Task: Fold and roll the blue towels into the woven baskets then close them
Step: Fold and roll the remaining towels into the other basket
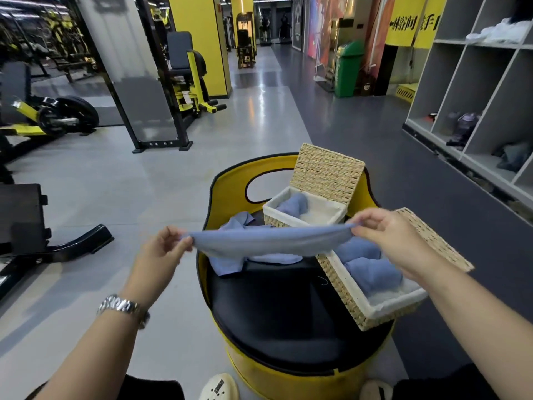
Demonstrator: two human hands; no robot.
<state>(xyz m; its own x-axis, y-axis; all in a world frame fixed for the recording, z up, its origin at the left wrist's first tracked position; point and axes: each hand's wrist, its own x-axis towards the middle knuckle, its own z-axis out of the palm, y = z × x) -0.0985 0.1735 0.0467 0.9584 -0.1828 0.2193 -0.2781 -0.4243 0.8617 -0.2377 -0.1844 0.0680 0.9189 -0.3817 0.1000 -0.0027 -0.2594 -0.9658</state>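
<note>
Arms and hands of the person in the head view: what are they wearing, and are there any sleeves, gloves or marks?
Both forearms are bare, with no sleeves in view. The left hand and right hand wear no gloves. A silver metal link-bracelet wristwatch sits on the left wrist. The right wrist carries nothing. No rings or markings show.

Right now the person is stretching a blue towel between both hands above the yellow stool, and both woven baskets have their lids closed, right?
Not quite: the head view shows both lids open. The far basket and near basket show towels inside. The rest holds: the left hand and right hand pinch the blue towel stretched above the yellow stool.
</note>
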